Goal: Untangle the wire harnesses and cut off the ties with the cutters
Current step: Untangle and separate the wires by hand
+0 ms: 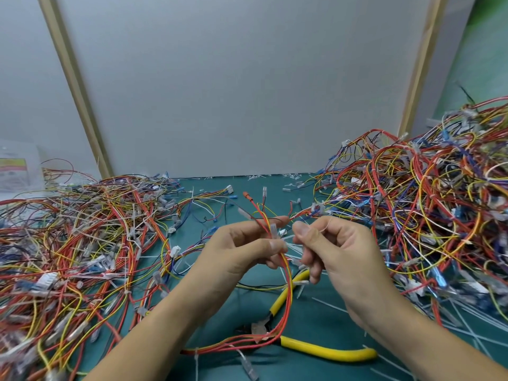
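Now, left hand [242, 248]: raised above the mat, thumb and fingers pinched on the held harness
right hand [338, 251]: fingers curled in with the thumb against them, pinching a white tie just beside the left thumb
held harness [287, 292]: thin red, orange and yellow wires; they fan upward out of the left hand to an orange-tipped end, and hang below it in a loop that crosses the cutters and runs left along the mat
white tie [292, 247]: pale strip between the two hands, touching the harness
cutters [327, 351]: yellow handles spread apart, lying on the mat beneath the hands and apart from both; head partly hidden under the wire loop
left pile [68, 243]: tangled harnesses, mostly red and yellow, with clear connectors
right pile [426, 202]: taller heap, with blue and purple wires mixed in
mat [310, 371]: green
offcuts [467, 325]: white strips scattered at the near right
back panel [247, 92]: grey, between two pale wooden posts
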